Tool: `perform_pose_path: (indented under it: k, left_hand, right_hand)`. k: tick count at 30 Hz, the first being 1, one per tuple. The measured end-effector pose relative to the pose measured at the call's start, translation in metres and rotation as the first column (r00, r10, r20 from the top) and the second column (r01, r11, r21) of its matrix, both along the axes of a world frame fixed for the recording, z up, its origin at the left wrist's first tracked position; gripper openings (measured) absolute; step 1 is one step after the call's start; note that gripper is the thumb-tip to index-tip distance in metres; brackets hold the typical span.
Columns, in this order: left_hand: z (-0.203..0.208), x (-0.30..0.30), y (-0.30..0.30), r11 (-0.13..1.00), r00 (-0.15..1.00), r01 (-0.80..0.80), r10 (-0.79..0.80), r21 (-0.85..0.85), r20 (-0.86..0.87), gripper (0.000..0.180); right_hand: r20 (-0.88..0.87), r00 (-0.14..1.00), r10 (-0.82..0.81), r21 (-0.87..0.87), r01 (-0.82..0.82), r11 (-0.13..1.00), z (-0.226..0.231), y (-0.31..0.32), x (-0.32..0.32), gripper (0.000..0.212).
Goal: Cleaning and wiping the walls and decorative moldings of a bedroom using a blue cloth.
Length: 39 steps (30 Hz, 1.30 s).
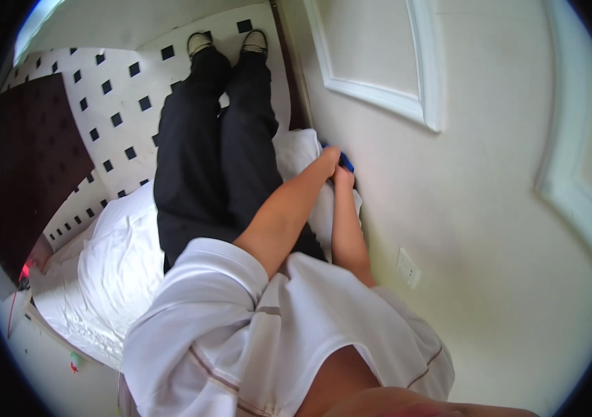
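Head view: one blue item [347, 165], beside the wall [490, 201] and white bedding [298, 147], right of my black trousers [195, 153]. My left hand [330, 158] and right hand [342, 178] are together at it; fingers too indistinct, so I cannot tell whether either grip is closed.

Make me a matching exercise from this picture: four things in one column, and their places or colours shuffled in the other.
Things:
1. Blue item
2. Wall socket
3. Trousers
4. Shoes

Places or colours:
A. Black, covering the legs
B. On the tiled floor, near the picture's top
C. At the left hand and right hand
D. White, on the pale wall

Pairs: 1-C, 2-D, 3-A, 4-B
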<state>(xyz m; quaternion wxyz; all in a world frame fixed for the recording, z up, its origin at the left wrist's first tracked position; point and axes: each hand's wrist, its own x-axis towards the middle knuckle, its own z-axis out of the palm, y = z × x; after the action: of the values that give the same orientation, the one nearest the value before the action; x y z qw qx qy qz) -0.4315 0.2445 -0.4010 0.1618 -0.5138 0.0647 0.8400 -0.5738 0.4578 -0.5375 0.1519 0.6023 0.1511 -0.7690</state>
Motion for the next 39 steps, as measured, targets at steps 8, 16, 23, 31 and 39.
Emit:
perform_pose_path:
  k: [8,16,23,31,39]
  left_hand:
    - [0.132,0.243,-0.174,0.102,0.927,-0.349,-0.109,-0.932,-0.359,0.026]
    - [0.150,0.444,-0.160,-0.451,0.862,0.453,0.003,-0.769,0.506,0.040]
    - [0.135,0.426,-0.182,-0.376,0.888,0.431,0.017,-0.820,0.459,0.044]
    - [0.177,0.405,-0.117,-0.650,0.851,0.313,-0.131,-0.692,0.508,0.090]
    - [0.208,0.398,-0.059,-0.786,0.910,-0.080,-0.309,-0.612,0.277,0.036]
  right_hand:
    - [-0.253,0.833,0.491,-0.160,-0.537,0.828,-0.055,-0.285,0.145,0.028]
    - [-0.478,0.160,0.863,0.359,-0.862,0.358,0.017,-0.478,0.239,0.036]
    - [-0.757,-0.166,0.632,0.385,-0.894,0.227,0.139,-0.480,0.258,0.042]
    - [-0.849,-0.275,0.450,0.327,-0.944,0.039,0.266,-0.207,0.332,0.067]
    - [-0.914,-0.179,0.363,0.289,-0.917,0.276,0.331,-0.112,0.350,0.056]
